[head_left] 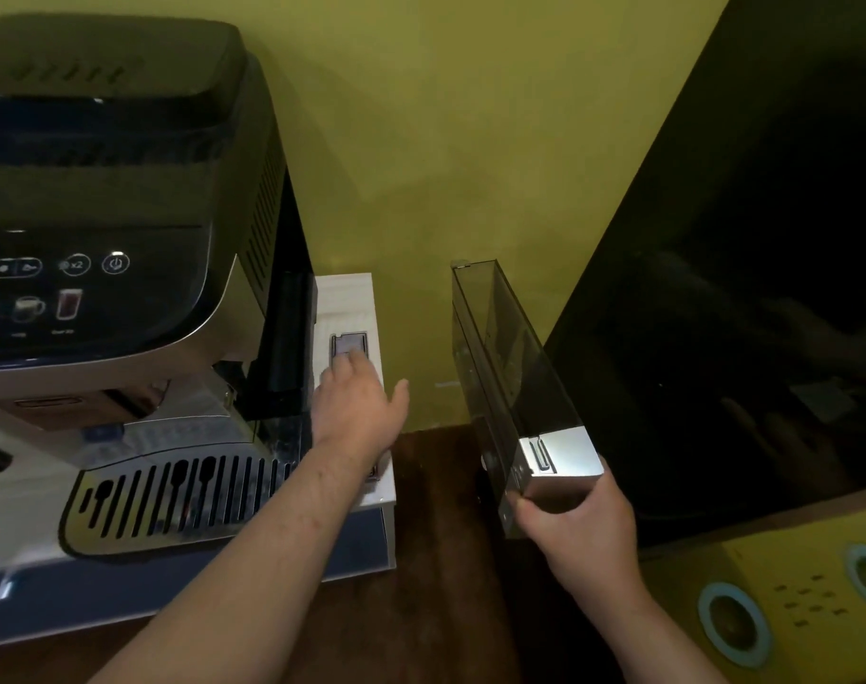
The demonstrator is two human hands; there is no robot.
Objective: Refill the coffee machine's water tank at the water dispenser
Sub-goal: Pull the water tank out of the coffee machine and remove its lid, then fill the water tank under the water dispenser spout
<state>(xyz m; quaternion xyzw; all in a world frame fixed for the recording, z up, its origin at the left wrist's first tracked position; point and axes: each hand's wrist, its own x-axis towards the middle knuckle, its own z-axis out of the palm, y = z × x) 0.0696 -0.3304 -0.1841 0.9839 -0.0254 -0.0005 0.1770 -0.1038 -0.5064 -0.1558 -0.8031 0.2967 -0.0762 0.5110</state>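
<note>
The water tank (512,372), a narrow smoke-tinted container with a silver front end, is out of the coffee machine (125,269) and held in the air to the machine's right, between it and a large dark glossy panel (746,298). The right hand (586,528) grips the tank at its silver near end, fingers wrapped around the lower corner; the tank's long body points away toward the green wall (446,140). Whether the tank contains water cannot be determined.

The left hand (357,402) is open, fingers loosely spread, reaching over the white platform (372,496) beside the machine's right flank. Its fingertips lie at a small dark rectangular piece (348,342) lying there; actual contact cannot be confirmed. The machine stands on the platform, drip tray (174,501) facing the viewer. A yellow box (791,599) with blue-ringed holes sits at lower right on the dark wooden surface (441,560).
</note>
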